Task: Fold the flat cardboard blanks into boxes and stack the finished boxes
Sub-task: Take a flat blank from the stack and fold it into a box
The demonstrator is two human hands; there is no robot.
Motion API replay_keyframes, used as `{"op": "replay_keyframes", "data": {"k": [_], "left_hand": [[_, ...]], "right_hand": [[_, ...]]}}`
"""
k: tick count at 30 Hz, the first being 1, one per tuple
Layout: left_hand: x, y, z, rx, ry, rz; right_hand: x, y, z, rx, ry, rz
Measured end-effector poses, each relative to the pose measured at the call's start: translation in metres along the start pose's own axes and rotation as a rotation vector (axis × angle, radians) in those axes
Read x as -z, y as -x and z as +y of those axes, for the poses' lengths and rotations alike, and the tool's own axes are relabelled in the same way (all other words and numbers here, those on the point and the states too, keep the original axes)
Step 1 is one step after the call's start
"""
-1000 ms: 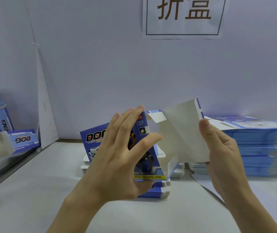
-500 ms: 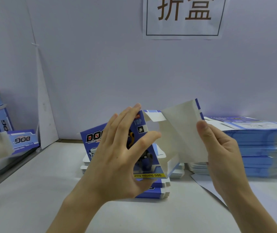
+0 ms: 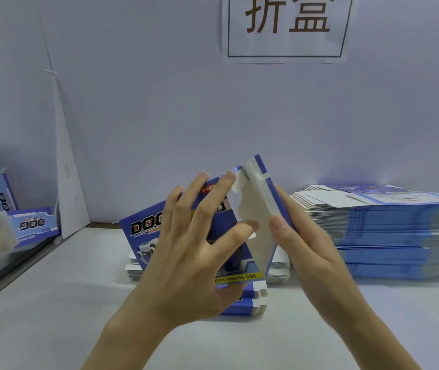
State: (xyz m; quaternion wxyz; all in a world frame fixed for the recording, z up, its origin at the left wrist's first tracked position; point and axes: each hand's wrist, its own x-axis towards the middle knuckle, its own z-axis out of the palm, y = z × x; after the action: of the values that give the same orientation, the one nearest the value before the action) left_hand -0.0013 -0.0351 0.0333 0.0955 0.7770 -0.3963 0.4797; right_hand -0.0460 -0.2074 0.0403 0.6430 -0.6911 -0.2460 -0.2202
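Cardboard box [image 3: 143, 231], glossy blue print, matt grey inside; side panel [image 3: 255, 209] now folded closer; left hand [image 3: 186, 249] spread, pressing front; right hand [image 3: 306, 241] pinches panel.

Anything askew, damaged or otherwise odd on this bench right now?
Nothing looks damaged. At far left the finished boxes lie tilted and jumbled, one with its DOG print upside down, not squarely stacked. The top sheets of the tall pile of flat blanks on the right are fanned out of line.
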Motion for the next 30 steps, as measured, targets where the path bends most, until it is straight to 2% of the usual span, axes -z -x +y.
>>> {"op": "replay_keyframes", "data": {"k": [4, 9, 14, 17, 19, 21, 24, 30], "left_hand": [[-0.005, 0.002, 0.011, 0.062, 0.022, 0.048], [-0.004, 0.0, 0.022, 0.253, 0.092, 0.136], [0.001, -0.005, 0.027, 0.396, 0.171, 0.146], [0.003, -0.002, 0.02, 0.352, 0.329, 0.099], [0.006, 0.003, 0.01, 0.256, 0.411, -0.048], [0.009, 0.006, -0.002, 0.213, 0.37, -0.137], [0.009, 0.009, -0.018, 0.259, 0.396, -0.142], [0.009, 0.012, -0.035, 0.299, 0.455, -0.086]], "right_hand": [[-0.015, 0.005, 0.004, 0.028, 0.059, -0.006], [-0.012, 0.004, -0.007, 0.072, -0.021, 0.03], [-0.014, 0.004, -0.007, 0.057, -0.021, 0.029], [-0.015, 0.002, -0.002, 0.024, -0.047, 0.104], [-0.009, -0.001, -0.001, -0.053, -0.168, 0.227], [-0.001, -0.004, 0.001, -0.155, -0.312, 0.301], [0.012, -0.007, 0.001, -0.232, -0.432, 0.332], [0.028, -0.009, -0.002, -0.257, -0.418, 0.263]]}}
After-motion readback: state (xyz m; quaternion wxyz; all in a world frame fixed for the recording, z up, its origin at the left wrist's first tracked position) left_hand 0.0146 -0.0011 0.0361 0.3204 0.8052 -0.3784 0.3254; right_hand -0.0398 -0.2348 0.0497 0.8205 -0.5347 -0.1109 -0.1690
